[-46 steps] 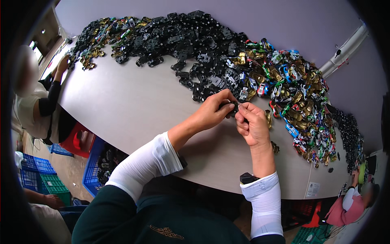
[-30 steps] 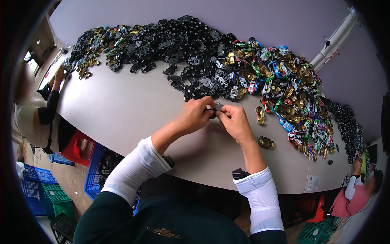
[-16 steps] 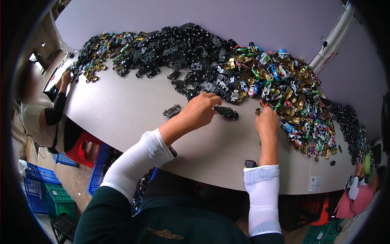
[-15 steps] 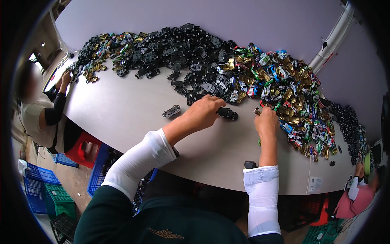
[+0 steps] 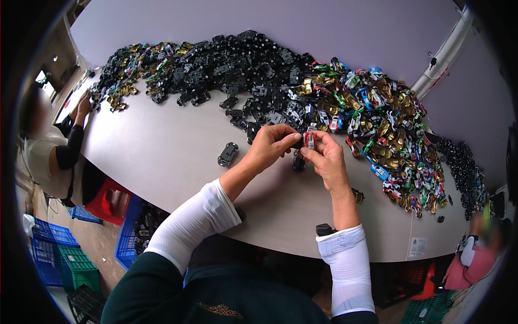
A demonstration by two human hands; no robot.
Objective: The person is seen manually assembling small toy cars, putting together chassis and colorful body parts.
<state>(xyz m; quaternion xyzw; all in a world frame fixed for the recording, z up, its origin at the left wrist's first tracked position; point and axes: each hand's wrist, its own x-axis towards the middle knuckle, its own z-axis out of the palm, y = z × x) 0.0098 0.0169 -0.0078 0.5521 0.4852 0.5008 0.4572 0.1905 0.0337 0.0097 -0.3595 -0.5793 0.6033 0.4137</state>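
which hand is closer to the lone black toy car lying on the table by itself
Left. The left hand is just right of the black toy car; the right hand is farther right, beyond it.

My left hand (image 5: 271, 146) and my right hand (image 5: 325, 160) meet above the counter (image 5: 162, 156), both pinching a small red toy car shell (image 5: 309, 140) between the fingertips. Just beneath them lies a black chassis (image 5: 298, 161) — another black chassis (image 5: 227, 154) sits alone to the left. Behind runs a long heap of black chassis parts (image 5: 232, 65), then a heap of coloured car shells (image 5: 383, 129) on the right. A gold shell (image 5: 358, 195) lies near my right wrist. At the far left, another person (image 5: 51, 151) reaches onto the counter.
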